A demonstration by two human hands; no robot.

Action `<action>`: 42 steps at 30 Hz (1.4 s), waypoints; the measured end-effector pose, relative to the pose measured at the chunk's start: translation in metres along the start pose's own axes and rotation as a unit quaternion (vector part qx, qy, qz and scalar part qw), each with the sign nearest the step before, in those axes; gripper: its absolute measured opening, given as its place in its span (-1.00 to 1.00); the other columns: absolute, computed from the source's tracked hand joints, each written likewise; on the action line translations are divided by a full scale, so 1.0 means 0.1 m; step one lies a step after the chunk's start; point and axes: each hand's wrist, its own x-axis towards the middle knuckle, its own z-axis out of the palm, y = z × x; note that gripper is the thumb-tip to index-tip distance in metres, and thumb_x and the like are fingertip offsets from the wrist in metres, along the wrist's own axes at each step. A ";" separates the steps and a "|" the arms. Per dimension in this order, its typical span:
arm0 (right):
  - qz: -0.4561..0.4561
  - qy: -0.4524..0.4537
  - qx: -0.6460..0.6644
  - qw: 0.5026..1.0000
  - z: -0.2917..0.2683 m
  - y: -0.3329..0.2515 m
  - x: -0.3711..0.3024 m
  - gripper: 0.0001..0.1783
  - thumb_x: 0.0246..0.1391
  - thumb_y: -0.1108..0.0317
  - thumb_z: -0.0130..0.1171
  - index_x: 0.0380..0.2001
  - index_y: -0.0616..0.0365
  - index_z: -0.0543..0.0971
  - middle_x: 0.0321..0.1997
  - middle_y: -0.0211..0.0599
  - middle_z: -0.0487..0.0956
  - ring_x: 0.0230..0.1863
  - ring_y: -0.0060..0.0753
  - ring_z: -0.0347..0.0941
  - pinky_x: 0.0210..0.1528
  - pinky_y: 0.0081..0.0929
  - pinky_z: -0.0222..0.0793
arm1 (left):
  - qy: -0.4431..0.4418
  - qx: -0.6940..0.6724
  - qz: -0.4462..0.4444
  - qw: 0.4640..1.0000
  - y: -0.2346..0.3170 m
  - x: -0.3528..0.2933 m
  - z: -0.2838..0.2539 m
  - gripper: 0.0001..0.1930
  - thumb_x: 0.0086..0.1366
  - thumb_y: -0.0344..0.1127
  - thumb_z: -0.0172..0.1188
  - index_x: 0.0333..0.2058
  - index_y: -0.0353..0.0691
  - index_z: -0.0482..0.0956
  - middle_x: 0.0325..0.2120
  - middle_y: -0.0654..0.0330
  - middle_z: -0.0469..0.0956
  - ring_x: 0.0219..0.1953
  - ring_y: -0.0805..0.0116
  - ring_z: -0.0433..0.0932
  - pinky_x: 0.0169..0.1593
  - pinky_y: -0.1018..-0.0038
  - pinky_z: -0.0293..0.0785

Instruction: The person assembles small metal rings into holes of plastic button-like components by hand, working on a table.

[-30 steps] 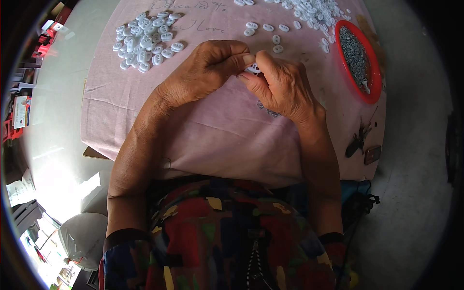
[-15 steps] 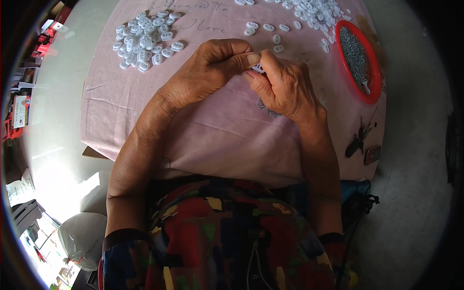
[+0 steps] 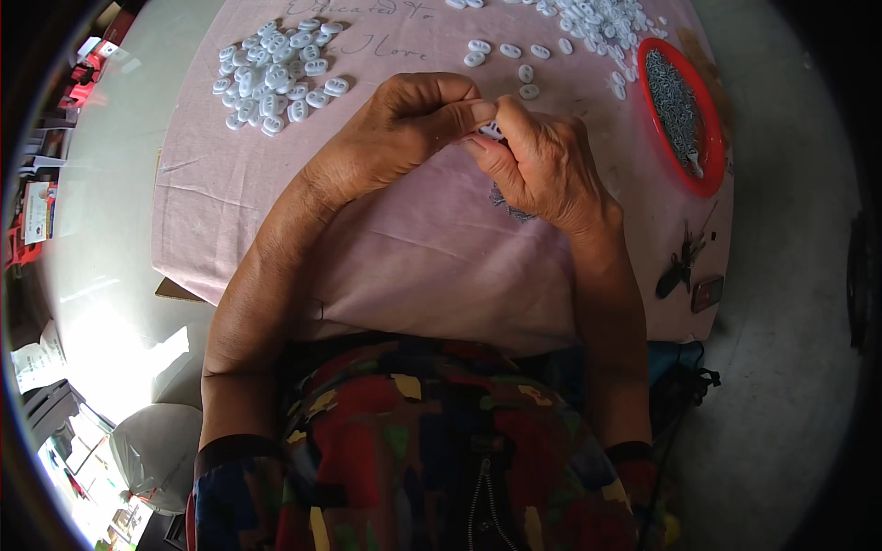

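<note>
Close together over the cloth-covered table, both my hands are closed in a pinch. My right hand (image 3: pixel 551 165) grips a small white oval plastic piece (image 3: pixel 493 130) with dark openings, held between thumb and index finger. Against its upper edge press the thumb and finger of my left hand (image 3: pixel 413 119); anything else in that pinch is hidden. Partly behind the right hand lies a small heap of grey metal screws or pins (image 3: pixel 512 208). Several loose white oval pieces (image 3: pixel 525 73) lie just beyond the hands.
A pile of white oval pieces (image 3: pixel 276 78) sits at the far left; a larger heap (image 3: pixel 602 23) lies far right. Beside it, a red oval bowl (image 3: pixel 707 179) holds small grey metal parts. Keys (image 3: pixel 678 271) and a small dark phone-like device (image 3: pixel 707 294) rest near the right edge.
Almost nothing differs. My fingers have shifted very slightly around the white oval piece, which is still in the same place.
</note>
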 end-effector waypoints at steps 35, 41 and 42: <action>-0.010 -0.029 -0.062 0.998 -0.04 0.03 -0.01 -0.68 0.18 0.17 0.14 -0.46 0.19 0.37 -0.71 -0.19 0.40 -0.67 -0.16 0.43 -0.59 -0.30 0.32 | 0.033 -0.030 -0.047 0.998 -0.02 0.01 0.07 -0.78 0.35 -0.20 0.17 -0.39 -0.22 0.60 -0.59 0.44 0.37 -0.50 0.68 0.27 -0.40 0.67 0.26; 0.000 -0.046 -0.069 0.997 -0.06 0.02 -0.01 -0.70 0.18 0.18 0.10 -0.45 0.19 0.37 -0.72 -0.18 0.41 -0.67 -0.14 0.44 -0.59 -0.29 0.32 | 0.053 -0.010 -0.033 0.998 -0.04 0.00 0.09 -0.77 0.38 -0.24 0.14 -0.38 -0.27 0.60 -0.57 0.41 0.41 -0.46 0.66 0.31 -0.34 0.64 0.30; 0.005 -0.048 -0.063 0.997 -0.06 0.02 -0.01 -0.71 0.18 0.20 0.10 -0.45 0.19 0.37 -0.72 -0.18 0.41 -0.66 -0.13 0.44 -0.58 -0.29 0.33 | 0.047 0.004 -0.003 0.999 -0.05 0.00 0.09 -0.76 0.38 -0.24 0.13 -0.38 -0.29 0.59 -0.57 0.40 0.41 -0.45 0.65 0.32 -0.33 0.63 0.30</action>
